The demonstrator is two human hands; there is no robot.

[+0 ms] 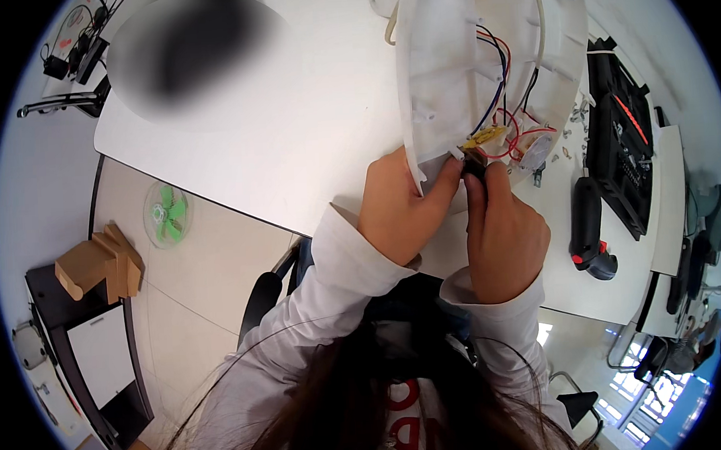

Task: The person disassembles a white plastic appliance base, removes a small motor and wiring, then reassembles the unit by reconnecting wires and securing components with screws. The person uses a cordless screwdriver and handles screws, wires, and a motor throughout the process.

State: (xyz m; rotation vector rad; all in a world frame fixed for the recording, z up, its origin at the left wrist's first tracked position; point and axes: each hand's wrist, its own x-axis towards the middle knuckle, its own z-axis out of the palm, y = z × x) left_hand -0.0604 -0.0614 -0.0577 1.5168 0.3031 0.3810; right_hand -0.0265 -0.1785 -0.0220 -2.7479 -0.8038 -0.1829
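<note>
A white plastic housing point(444, 76), its hollow inside facing up, lies on the table at the far right of my hands. My left hand point(404, 207) is closed round its near edge, with the thumb on the inside by a small white stub. My right hand point(505, 231) pinches a small dark part point(474, 165) at that same near end; the fingers hide most of it. Right beside the fingertips is a yellow circuit board point(485, 137). Red, blue and black wires point(500, 74) run from there up the housing. A clear round piece point(536, 149) sits to the right, among red wires.
On the right lie a black cordless screwdriver point(587, 223), an open black tool case point(620, 133) and scattered screws point(577, 119). A blurred patch point(196, 51) covers the table's far left. On the floor are a green-bladed fan point(167, 215) and, atop a cabinet, cardboard boxes point(101, 264).
</note>
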